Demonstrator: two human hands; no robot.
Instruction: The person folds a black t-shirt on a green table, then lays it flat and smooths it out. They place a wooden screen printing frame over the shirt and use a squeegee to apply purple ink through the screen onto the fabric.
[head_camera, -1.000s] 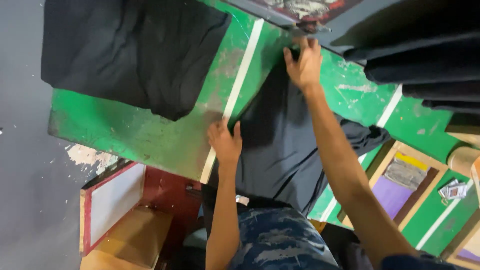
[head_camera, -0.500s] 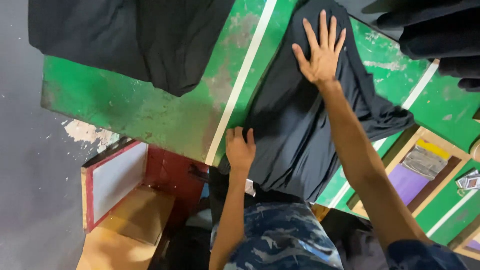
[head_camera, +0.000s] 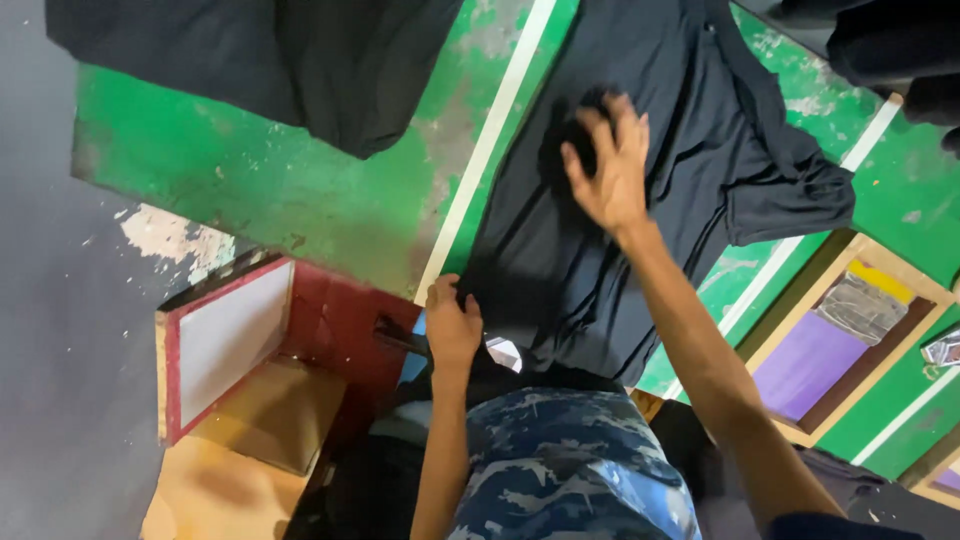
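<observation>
A dark navy shirt (head_camera: 650, 120) lies spread on a worn green table (head_camera: 270, 190) with white stripes. My right hand (head_camera: 608, 165) rests flat on the shirt's middle, fingers spread, pressing the cloth. My left hand (head_camera: 452, 325) grips the shirt's near hem at the table's front edge, fingers curled around the fabric. A second dark garment (head_camera: 290, 55) lies on the table at the upper left, apart from both hands.
A red wooden-framed printing screen (head_camera: 225, 345) leans below the table at the left, over a wooden stool (head_camera: 250, 440). Another wooden frame with purple and yellow mesh (head_camera: 835, 340) lies at the right. More dark clothing (head_camera: 890, 50) is stacked at the upper right. Grey floor lies at the left.
My right hand has slid down the shirt toward me, from near its collar to its middle. My left hand stays at the near hem. The view has shifted closer.
</observation>
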